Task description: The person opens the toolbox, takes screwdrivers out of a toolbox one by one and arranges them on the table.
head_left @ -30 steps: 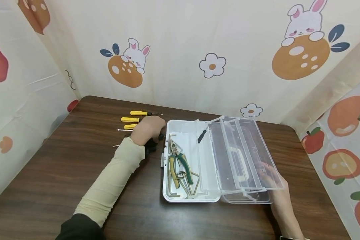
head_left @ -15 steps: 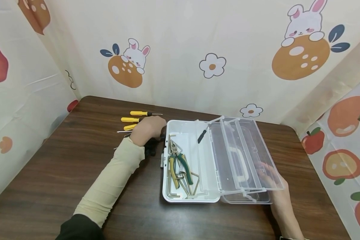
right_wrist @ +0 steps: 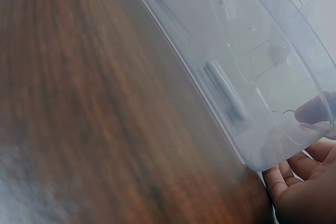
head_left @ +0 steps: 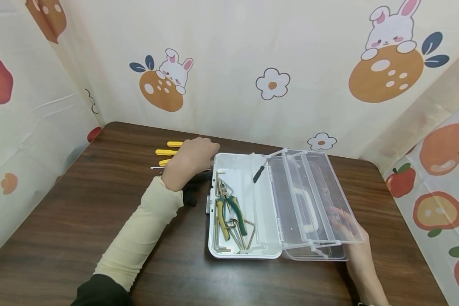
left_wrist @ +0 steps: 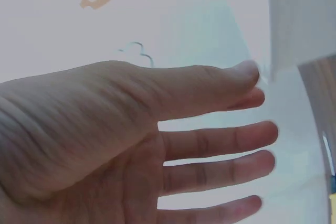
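Observation:
My left hand [head_left: 191,161] is just left of a white toolbox [head_left: 214,250]. Its fingers are straight and spread, holding nothing in the left wrist view. A black object [head_left: 190,197] lies below that hand, partly covered, so its kind is hidden. Yellow-handled screwdrivers [head_left: 166,152] stick out to the left. The toolbox stands open, with green-and-yellow pliers [head_left: 237,214], several hex keys [head_left: 251,236] and a small black-handled screwdriver [head_left: 258,174] inside. With my right hand [right_wrist: 310,187] I pinch the rim of the clear lid [right_wrist: 210,35], thumb inside and fingers outside.
Brown wooden tabletop [head_left: 168,272] extends in front of the toolbox and to its left. A patterned cloth [head_left: 229,102] hangs behind the table and along both sides. The toolbox latch [head_left: 208,205] juts from its left wall.
My left hand has lifted off the black object and shifted up and slightly right, now covering more of the screwdrivers. The right hand keeps hold of the lid.

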A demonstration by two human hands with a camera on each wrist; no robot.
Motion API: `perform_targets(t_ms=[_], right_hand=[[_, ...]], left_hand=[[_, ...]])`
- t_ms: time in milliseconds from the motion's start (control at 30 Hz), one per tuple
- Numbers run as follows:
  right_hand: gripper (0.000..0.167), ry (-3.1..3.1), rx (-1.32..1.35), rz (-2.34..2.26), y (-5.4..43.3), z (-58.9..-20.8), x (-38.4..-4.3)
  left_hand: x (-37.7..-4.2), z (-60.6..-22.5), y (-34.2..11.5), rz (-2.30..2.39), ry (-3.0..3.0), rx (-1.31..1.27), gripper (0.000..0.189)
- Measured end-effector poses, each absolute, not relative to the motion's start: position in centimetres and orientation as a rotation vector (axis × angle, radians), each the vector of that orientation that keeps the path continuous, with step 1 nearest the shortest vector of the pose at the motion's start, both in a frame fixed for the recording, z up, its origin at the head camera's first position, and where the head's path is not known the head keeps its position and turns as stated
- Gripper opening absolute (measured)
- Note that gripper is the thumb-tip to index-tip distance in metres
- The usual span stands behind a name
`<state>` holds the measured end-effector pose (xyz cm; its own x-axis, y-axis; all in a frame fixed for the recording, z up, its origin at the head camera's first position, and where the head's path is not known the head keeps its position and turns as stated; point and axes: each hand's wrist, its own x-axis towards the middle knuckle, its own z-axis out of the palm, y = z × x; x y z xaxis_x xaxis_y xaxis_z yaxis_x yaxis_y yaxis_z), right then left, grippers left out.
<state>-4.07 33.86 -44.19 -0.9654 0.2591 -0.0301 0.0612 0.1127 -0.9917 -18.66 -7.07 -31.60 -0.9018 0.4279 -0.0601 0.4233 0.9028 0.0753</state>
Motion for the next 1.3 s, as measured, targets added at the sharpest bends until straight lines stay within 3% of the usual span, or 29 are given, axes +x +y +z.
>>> perform_targets(t_ms=[167, 433, 567, 833, 1300], right_hand=[[0.034, -2.221, -0.310, 1.978, 33.9, -44.2, -4.1], [0.034, -2.219, -0.306, 1.977, 33.9, -44.2, -4.1], [0.034, -2.217, -0.303, 1.977, 33.9, -44.2, -4.1], [0.034, -2.226, -0.323, 1.969, 33.8, -44.1, -4.1], [0.034, -2.235, -0.326, 1.961, 33.8, -44.0, -4.1]], left_hand=[[-17.6, -30.9, -5.8, -0.002, 3.108, 0.750, 0.044], [-17.6, -31.2, -3.6, 0.191, 3.021, 1.311, 0.039], [-17.6, -32.1, -2.3, 0.240, 2.902, 1.467, 0.038], [-17.3, -34.1, -0.3, 0.039, 2.827, 1.459, 0.041], [-16.5, -34.4, 0.7, 0.121, 2.810, 1.501, 0.026]])
